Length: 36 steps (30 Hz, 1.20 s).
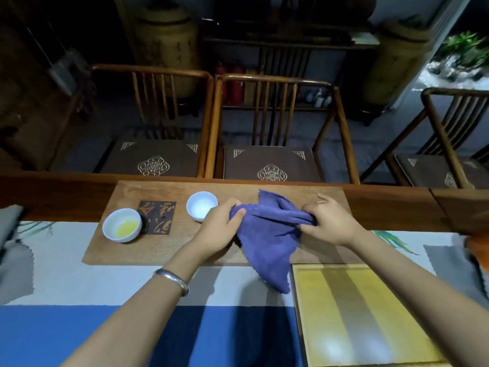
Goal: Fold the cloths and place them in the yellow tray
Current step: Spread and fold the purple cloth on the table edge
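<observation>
A purple cloth (pixel 270 234) hangs bunched between both hands over the wooden board (pixel 164 247). My left hand (pixel 219 226) pinches its left edge and my right hand (pixel 330 221) grips its right edge. One corner of the cloth sticks up at the back; the lower corner droops to the table beside the yellow tray (pixel 365 313). The tray lies at the front right with nothing in it. A grey cloth (pixel 16 260) lies at the far left and another grey cloth (pixel 455 268) at the far right, with something orange (pixel 476 247) behind it.
Two white cups stand on the board: one with yellow liquid (pixel 122 225) and one (pixel 201 206) close to my left hand. A dark plaque (pixel 157 217) lies between them. Wooden chairs (pixel 272 133) stand beyond the table's far edge.
</observation>
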### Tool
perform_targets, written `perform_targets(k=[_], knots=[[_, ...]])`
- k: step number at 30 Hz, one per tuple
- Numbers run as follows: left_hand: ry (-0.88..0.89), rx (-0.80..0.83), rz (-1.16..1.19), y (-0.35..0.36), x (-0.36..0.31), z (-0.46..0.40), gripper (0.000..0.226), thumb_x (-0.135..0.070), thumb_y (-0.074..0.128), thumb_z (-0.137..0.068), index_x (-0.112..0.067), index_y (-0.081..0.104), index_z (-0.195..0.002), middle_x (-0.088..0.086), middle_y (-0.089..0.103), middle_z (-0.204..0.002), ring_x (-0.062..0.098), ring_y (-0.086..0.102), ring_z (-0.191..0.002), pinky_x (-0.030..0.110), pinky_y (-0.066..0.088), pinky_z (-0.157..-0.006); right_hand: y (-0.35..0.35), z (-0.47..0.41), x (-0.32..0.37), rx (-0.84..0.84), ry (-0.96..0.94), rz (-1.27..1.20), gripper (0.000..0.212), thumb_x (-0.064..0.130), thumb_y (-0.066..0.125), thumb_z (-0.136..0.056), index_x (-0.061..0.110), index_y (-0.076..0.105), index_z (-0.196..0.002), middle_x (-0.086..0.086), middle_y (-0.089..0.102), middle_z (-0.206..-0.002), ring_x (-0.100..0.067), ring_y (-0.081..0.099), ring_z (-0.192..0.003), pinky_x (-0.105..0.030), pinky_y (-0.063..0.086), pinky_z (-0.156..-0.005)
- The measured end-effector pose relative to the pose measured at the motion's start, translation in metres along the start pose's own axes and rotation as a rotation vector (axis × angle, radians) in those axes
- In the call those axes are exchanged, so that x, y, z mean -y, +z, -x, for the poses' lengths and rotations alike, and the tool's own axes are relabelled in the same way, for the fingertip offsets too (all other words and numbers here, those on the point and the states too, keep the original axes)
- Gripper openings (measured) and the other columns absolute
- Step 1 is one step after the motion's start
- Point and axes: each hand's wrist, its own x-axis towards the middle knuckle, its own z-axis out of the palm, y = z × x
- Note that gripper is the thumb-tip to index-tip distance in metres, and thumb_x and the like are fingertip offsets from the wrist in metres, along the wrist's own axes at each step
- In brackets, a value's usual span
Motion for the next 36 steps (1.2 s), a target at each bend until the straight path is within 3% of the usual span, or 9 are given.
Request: perform_targets(k=[5,9,12,16,20,26,29,32,36], knots=[[0.035,-0.043,-0.013,-0.030,-0.029,0.025,0.012,-0.013,0.051,-0.096,-0.016,0.058,-0.087,-0.012,0.060,-0.077,-0.004,0.054,-0.073,0.007,0.039,-0.066,-0.010,0.066,0.016,-0.025,-0.035,-0.171,0.040,0.038,0.068,-0.080,0.031,0.035,-0.058,0.009,0.043,-0.055,-0.015,0.047,-0.067,-0.022,0.029,-0.097],[0.052,0.047,-0.012,-0.053,-0.051,0.060,0.017,-0.001,0.050,-0.095,-0.008,0.055,-0.080,-0.004,0.054,-0.071,-0.004,0.049,-0.064,0.008,0.036,-0.062,-0.006,0.117,0.029,-0.056,0.020,-0.369,0.035,0.035,0.069,-0.079,0.029,0.040,-0.061,0.010,0.048,-0.056,-0.005,0.048,-0.059,-0.025,0.029,-0.056],[-0.026,0.138,-0.006,-0.062,-0.049,0.094,0.019,-0.002,0.049,-0.095,-0.005,0.055,-0.077,0.001,0.052,-0.069,0.001,0.045,-0.063,0.016,0.036,-0.061,0.006,0.145,0.043,-0.018,0.016,-0.440,0.024,0.034,0.067,-0.078,0.030,0.046,-0.067,0.014,0.054,-0.064,-0.001,0.052,-0.063,-0.021,0.037,-0.058],[-0.136,0.191,0.005,-0.068,-0.024,0.140,0.017,-0.002,0.048,-0.095,0.000,0.056,-0.080,0.007,0.054,-0.072,0.016,0.048,-0.071,0.033,0.038,-0.069,0.029,0.177,0.064,0.031,0.023,-0.486,0.012,0.034,0.064,-0.078,0.027,0.055,-0.076,0.013,0.061,-0.073,-0.005,0.058,-0.069,-0.031,0.046,-0.066],[-0.183,0.189,0.002,-0.075,0.000,0.180,0.018,-0.014,0.052,-0.089,-0.007,0.057,-0.073,0.001,0.055,-0.066,0.015,0.049,-0.065,0.033,0.038,-0.065,0.051,0.204,0.091,0.068,0.060,-0.522,0.015,0.036,0.062,-0.076,0.024,0.054,-0.075,0.009,0.061,-0.071,-0.009,0.054,-0.066,-0.031,0.045,-0.065],[-0.239,0.213,0.012,-0.087,0.026,0.243,0.017,-0.015,0.051,-0.083,-0.010,0.051,-0.066,-0.003,0.046,-0.062,0.013,0.040,-0.061,0.032,0.032,-0.063,0.086,0.250,0.164,0.129,0.114,-0.720,0.016,0.033,0.064,-0.076,0.035,0.050,-0.069,0.018,0.054,-0.066,0.004,0.046,-0.063,-0.018,0.037,-0.060],[-0.250,0.246,-0.015,-0.097,0.041,0.279,0.017,-0.023,0.049,-0.076,-0.011,0.048,-0.065,-0.004,0.042,-0.061,0.012,0.038,-0.060,0.032,0.030,-0.061,0.111,0.272,0.206,0.159,0.143,-0.850,0.011,0.022,0.060,-0.075,0.027,0.052,-0.069,0.014,0.048,-0.060,0.003,0.038,-0.059,-0.019,0.030,-0.055],[-0.261,0.287,-0.075,-0.108,0.062,0.311,0.017,-0.027,0.050,-0.076,-0.014,0.049,-0.064,-0.004,0.042,-0.059,0.009,0.038,-0.059,0.031,0.031,-0.059,0.135,0.292,0.235,0.146,0.178,-0.861,0.010,0.018,0.055,-0.078,0.026,0.056,-0.072,0.015,0.053,-0.062,0.003,0.043,-0.060,-0.018,0.035,-0.058],[-0.227,0.341,-0.083,-0.121,0.086,0.342,0.017,-0.027,0.054,-0.077,-0.019,0.049,-0.062,-0.004,0.045,-0.057,0.006,0.039,-0.057,0.028,0.029,-0.057,0.153,0.314,0.256,0.214,0.230,-0.920,0.005,0.026,0.066,-0.075,0.021,0.064,-0.076,0.012,0.058,-0.064,0.003,0.051,-0.063,-0.019,0.042,-0.063]])
